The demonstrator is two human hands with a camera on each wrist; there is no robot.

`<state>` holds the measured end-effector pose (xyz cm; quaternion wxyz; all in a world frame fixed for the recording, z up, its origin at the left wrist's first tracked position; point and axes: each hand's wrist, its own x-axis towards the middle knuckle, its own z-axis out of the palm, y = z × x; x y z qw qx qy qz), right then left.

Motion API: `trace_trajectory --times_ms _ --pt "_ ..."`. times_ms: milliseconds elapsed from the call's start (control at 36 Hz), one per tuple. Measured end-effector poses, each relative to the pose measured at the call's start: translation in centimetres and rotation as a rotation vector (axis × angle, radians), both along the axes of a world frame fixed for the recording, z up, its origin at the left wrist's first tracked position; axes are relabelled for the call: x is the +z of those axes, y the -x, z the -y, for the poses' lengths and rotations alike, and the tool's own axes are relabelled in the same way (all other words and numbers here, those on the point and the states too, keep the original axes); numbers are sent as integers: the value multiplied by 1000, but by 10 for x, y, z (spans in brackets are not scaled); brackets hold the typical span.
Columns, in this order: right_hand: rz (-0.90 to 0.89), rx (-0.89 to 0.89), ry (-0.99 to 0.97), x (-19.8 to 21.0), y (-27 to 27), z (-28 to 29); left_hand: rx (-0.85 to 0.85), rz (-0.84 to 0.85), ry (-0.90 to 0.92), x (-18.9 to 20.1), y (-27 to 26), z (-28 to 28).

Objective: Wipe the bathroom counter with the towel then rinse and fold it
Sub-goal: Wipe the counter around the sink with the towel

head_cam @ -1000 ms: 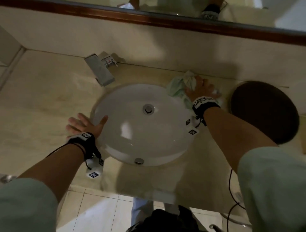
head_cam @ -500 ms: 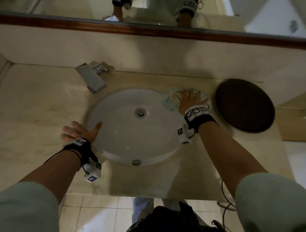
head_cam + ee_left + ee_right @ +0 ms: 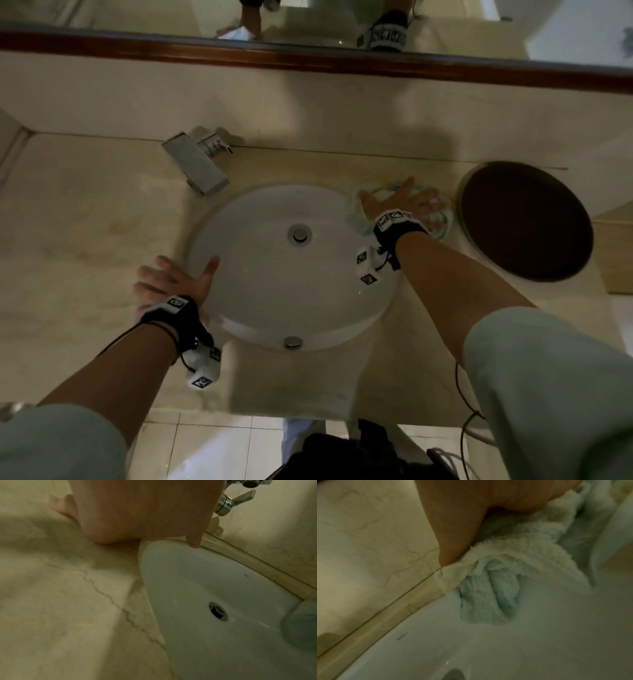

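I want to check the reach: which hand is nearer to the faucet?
The left hand. It lies flat on the counter at the sink's left rim, below the faucet. The right hand presses the towel across the sink, farther away.

Left hand lies flat on the marble counter at 12 o'clock, thumb tip over the sink rim. Drain sits at 4 o'clock. Faucet stands at 1 o'clock. Blurred pale-green cloth at 4 o'clock, frame edge.
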<state>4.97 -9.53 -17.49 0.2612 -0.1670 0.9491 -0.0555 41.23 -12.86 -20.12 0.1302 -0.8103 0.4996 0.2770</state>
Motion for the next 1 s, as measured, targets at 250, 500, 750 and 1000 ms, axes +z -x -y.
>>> trace_trajectory --times_ms 250,500,750,1000 --pt "-48 -39 1 -10 10 24 54 -24 25 -3 7 0" --pt "-52 -49 31 -9 26 43 61 -49 31 1 5 1" --pt "-61 247 -71 -17 69 35 56 -63 29 0 2 2" --pt "-123 19 76 -3 41 18 66 -94 20 1 0 1"
